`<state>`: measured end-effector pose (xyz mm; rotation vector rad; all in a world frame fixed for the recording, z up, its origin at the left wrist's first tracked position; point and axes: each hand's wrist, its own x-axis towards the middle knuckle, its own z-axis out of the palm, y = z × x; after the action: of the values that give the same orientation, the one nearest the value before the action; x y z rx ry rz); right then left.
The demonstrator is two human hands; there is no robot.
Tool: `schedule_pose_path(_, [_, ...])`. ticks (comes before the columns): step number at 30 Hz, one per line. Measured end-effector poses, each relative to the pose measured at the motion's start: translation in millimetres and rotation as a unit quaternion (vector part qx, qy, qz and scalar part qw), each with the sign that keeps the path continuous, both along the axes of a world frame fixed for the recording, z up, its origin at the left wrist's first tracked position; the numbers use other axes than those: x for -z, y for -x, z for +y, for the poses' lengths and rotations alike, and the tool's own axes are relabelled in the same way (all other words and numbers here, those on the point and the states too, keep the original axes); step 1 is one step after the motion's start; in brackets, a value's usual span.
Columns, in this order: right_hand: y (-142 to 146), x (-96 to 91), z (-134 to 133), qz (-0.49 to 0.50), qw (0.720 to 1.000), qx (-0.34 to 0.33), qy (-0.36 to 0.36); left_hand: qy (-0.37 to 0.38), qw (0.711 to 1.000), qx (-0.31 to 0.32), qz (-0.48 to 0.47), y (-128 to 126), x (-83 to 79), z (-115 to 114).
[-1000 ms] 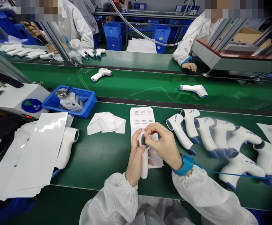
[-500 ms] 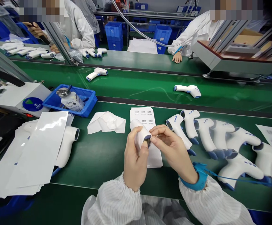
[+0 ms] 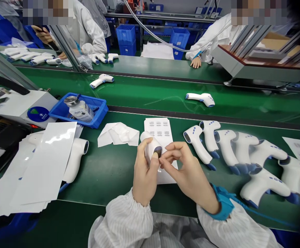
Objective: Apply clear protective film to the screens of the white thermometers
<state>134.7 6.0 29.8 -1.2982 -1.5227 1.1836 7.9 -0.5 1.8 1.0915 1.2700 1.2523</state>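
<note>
My left hand [image 3: 143, 177] is wrapped round a white handheld infrared thermometer [image 3: 149, 148], its dark screen end tilted up toward me. The thumb lies at the edge of that screen. My right hand [image 3: 188, 174] wears a blue wrist strap, and its thumb and forefinger are pinched together against the lower right of the screen end. What they pinch, if anything, is too small to make out. Beneath both hands is a white sheet of printed labels [image 3: 161, 128], partly covered by the thermometer. A crumpled white cloth [image 3: 119, 134] is left of the sheet.
Several white thermometers [image 3: 226, 148] lie to the right. Glossy white sheets [image 3: 42, 162] partly cover another thermometer [image 3: 76, 162] at left. Behind them stands a blue tray [image 3: 102, 110] holding a bottle [image 3: 80, 110]. Two thermometers lie on the green belt [image 3: 145, 93]. Co-workers sit across it.
Both hands and the held thermometer have shifted slightly left. My right fingertips have slid lower along the screen end. The two thermometers on the belt have travelled left.
</note>
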Motion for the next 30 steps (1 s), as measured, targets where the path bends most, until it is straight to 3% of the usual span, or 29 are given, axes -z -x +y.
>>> schedule_pose_path(3, [-5,-3.9,9,0.11,0.988,-0.041,0.101,0.065,0.995,0.024,-0.066,3,-3.4,3])
schedule_pose_path(5, [-9,-4.4,14,0.127,0.984,-0.045,0.12,0.118,0.983,0.05,-0.129,6,-7.2,4])
schedule_pose_path(9, [-11,-1.2,21,0.021,0.999,0.016,-0.034,0.157,0.963,0.109,-0.192,9,-16.1,4])
schedule_pose_path(11, [-8,-1.1,23,-0.036,0.994,-0.003,-0.103,0.135,0.967,0.123,-0.176,9,-18.9,2])
schedule_pose_path(14, [-1,-4.8,28,-0.057,0.984,-0.032,-0.163,0.101,0.983,0.097,-0.122,6,-18.8,-5])
schedule_pose_path(17, [3,-7.3,30,-0.072,0.973,-0.005,-0.221,0.069,0.993,0.055,-0.08,2,-15.7,-11])
schedule_pose_path(20, [4,-2.2,30,-0.101,0.959,0.036,-0.261,0.095,0.99,0.062,-0.083,0,-14.0,-12])
schedule_pose_path(23, [4,7.3,27,-0.046,0.979,0.082,-0.179,0.107,0.986,0.011,-0.127,3,-13.7,-4])
schedule_pose_path(25, [5,12.9,27,0.013,0.999,-0.01,-0.04,0.096,0.982,-0.041,-0.16,7,-12.0,5])
schedule_pose_path(27, [9,17.8,35,0.02,0.982,-0.17,0.081,0.111,0.977,-0.045,-0.177,11,-7.6,16])
schedule_pose_path(28, [12,20.1,45,-0.014,0.969,-0.221,0.106,0.119,0.978,-0.033,-0.171,13,-4.5,21])
schedule_pose_path(30, [22,24.4,78,-0.131,0.965,-0.206,0.094,0.109,0.986,-0.024,-0.122,15,3.0,28])
